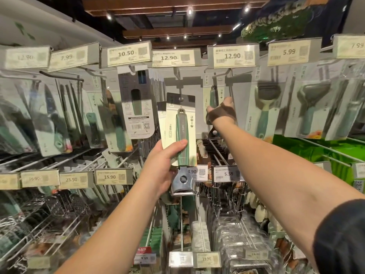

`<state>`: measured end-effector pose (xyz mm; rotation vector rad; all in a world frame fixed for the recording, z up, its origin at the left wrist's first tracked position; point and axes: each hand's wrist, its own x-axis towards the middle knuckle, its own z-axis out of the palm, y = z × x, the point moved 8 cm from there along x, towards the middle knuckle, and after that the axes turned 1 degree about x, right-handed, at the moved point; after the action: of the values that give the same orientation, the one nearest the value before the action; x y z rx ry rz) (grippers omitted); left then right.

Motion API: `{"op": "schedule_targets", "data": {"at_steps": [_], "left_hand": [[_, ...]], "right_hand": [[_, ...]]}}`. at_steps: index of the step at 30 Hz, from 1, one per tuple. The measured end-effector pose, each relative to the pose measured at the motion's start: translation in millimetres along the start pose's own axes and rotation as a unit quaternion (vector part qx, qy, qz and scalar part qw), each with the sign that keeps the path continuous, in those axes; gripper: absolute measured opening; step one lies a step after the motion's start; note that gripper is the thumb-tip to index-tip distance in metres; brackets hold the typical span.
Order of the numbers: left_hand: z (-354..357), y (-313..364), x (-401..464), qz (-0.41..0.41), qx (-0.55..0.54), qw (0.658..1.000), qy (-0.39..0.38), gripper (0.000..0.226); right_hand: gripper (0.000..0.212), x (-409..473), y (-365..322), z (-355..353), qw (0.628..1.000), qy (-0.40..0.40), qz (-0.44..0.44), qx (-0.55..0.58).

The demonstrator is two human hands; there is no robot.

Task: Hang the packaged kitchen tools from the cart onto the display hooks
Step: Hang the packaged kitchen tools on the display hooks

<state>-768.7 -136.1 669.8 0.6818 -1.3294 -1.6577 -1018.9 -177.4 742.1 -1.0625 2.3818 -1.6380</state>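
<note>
Your left hand (164,165) holds the white card package with a green-handled metal kitchen tool (180,135), grip closed around the handle, just below the 12.90 price tag (173,57). Its hanging hole is already close under the metal display hook (177,73) beneath that tag. Your right hand (222,110) grips a hanging package (214,95) to the right of the tag. You are in the hanging step — next, I think, lift the hole onto the hook tip and slide it back.

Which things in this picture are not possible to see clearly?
- Head view: the cart lies outside the frame.
- The right hand has its fingers hidden behind its own back, at a hanging package.
- The far-left price tag is blurred.
- The left hand covers part of the held package.
</note>
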Motion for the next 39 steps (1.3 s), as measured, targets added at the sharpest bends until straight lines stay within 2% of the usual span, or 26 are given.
{"op": "schedule_targets", "data": {"at_steps": [11,16,20,22,27,30,35,38,39], "left_hand": [[8.3,-3.2,3.7,0.005,0.0,1.0,-0.004,0.03],[10.6,-4.0,0.9,0.004,0.0,1.0,-0.009,0.029],[10.0,-5.1,-1.5,0.001,-0.005,1.0,-0.009,0.026],[8.8,-6.4,-2.3,-0.004,-0.005,1.0,-0.01,0.026],[6.8,-10.0,-5.1,-0.008,-0.015,1.0,-0.011,0.027],[7.5,-13.3,-6.7,-0.014,-0.023,1.0,-0.012,0.03],[12.3,-18.5,-10.6,-0.018,-0.034,0.999,-0.012,0.042],[16.2,-24.7,-15.6,-0.033,-0.045,0.998,-0.013,0.071],[17.6,-26.5,-17.4,-0.036,-0.045,0.998,-0.014,0.07]], "right_hand": [[0.056,3.7,2.1,6.8,1.0,-0.009,-0.002,0.006],[0.073,-0.4,8.8,7.3,1.0,-0.024,0.008,-0.018],[0.08,-18.7,9.9,1.6,0.999,-0.031,0.009,0.006],[0.074,-38.1,6.4,-4.7,0.999,-0.043,-0.008,0.025],[0.035,-126.3,-3.1,-40.9,0.983,-0.078,-0.098,0.133],[0.026,-177.4,3.4,-52.8,0.975,-0.118,-0.141,0.123],[0.058,-206.8,15.2,-39.6,0.968,-0.189,-0.162,-0.029],[0.065,-210.3,17.0,-36.3,0.97,-0.183,-0.154,-0.042],[0.065,-211.1,17.4,-35.7,0.971,-0.179,-0.15,-0.041]]}}
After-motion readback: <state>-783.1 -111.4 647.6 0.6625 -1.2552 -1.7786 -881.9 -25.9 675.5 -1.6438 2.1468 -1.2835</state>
